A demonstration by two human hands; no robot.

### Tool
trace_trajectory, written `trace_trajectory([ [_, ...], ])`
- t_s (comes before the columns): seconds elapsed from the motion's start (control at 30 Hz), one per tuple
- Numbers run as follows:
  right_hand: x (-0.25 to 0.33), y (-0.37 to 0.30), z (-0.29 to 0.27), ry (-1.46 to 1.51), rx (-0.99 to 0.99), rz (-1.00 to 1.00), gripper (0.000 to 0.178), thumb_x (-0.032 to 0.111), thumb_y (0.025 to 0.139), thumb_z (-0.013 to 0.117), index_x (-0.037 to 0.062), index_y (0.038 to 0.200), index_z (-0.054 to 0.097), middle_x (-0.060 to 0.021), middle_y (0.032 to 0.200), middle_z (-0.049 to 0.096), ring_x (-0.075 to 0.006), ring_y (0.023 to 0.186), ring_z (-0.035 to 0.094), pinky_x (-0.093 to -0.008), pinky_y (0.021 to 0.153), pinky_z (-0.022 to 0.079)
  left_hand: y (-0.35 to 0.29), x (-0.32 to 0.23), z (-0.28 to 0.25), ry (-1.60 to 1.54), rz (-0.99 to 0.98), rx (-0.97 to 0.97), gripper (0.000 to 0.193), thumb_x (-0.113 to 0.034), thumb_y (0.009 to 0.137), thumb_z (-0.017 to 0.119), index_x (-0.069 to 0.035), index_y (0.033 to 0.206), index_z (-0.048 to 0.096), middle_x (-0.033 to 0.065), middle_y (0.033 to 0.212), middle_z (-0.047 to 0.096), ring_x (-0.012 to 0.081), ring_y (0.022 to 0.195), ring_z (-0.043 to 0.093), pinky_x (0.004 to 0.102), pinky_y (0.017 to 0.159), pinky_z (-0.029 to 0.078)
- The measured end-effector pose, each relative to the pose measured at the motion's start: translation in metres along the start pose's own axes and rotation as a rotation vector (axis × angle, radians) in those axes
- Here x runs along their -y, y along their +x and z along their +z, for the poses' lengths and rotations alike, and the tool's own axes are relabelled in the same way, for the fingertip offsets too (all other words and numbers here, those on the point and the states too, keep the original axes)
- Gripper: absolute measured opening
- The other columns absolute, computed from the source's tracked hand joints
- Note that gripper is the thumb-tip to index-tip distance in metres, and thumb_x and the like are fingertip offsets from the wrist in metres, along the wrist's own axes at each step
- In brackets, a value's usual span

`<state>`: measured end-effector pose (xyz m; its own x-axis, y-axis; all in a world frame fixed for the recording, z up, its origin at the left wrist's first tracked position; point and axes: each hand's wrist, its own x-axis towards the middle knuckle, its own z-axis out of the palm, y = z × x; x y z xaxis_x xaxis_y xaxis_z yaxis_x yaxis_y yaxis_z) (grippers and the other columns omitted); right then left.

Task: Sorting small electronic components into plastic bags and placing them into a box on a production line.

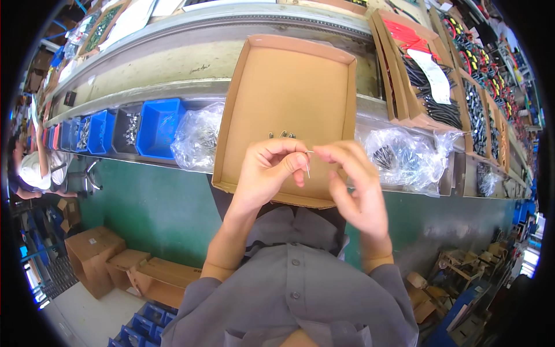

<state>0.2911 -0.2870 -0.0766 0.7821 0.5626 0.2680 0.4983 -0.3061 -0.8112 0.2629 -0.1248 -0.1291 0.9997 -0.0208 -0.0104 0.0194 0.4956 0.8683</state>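
Above the near end of a shallow cardboard tray (292, 87), my left hand (266, 169) is closed in a pinch. Between its thumb and fingers is a thin, bent metal wire piece (308, 169), with one leg hanging down. My right hand (357, 182) is beside it, its thumb well apart from the fingers, and its foremost fingertips reach the wire's upper end. Whether they touch it, I cannot tell. Several small metal hook-like pieces (282, 135) lie in the tray just beyond my hands.
Blue bins (159, 128) with small parts line the bench on the left. Clear plastic bags (198, 136) of parts flank the tray, another bag (404, 159) on the right. Boxes of black leads (442, 110) stand far right. Cardboard cartons (95, 260) sit on the floor; a person (37, 168) is at far left.
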Motion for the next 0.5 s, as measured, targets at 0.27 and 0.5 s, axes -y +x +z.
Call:
trace_trajectory([
  [0.27, -0.001, -0.022, 0.037, 0.014, -0.179, 0.048, 0.044, -0.014, 0.071, 0.044, -0.0020, 0.113, 0.051, -0.0143, 0.103, 0.047, -0.0216, 0.090, 0.050, -0.0250, 0.078, 0.040, -0.002, 0.000, 0.003, -0.036, 0.017, -0.076, 0.010, -0.005, 0.082, 0.058, 0.004, 0.086, 0.059, 0.0075, 0.070, 0.059, 0.0097, 0.053, 0.054, 0.0206, 0.050, 0.046],
  [0.5, -0.014, -0.029, 0.057, 0.111, -0.283, -0.001, 0.048, -0.016, 0.071, 0.042, -0.0023, 0.115, 0.051, -0.0138, 0.104, 0.045, -0.0202, 0.094, 0.048, -0.0243, 0.077, 0.041, -0.002, 0.000, 0.006, -0.090, 0.023, -0.105, 0.008, -0.003, 0.081, 0.058, 0.004, 0.084, 0.060, 0.0070, 0.072, 0.060, 0.0094, 0.056, 0.055, 0.0201, 0.052, 0.045],
])
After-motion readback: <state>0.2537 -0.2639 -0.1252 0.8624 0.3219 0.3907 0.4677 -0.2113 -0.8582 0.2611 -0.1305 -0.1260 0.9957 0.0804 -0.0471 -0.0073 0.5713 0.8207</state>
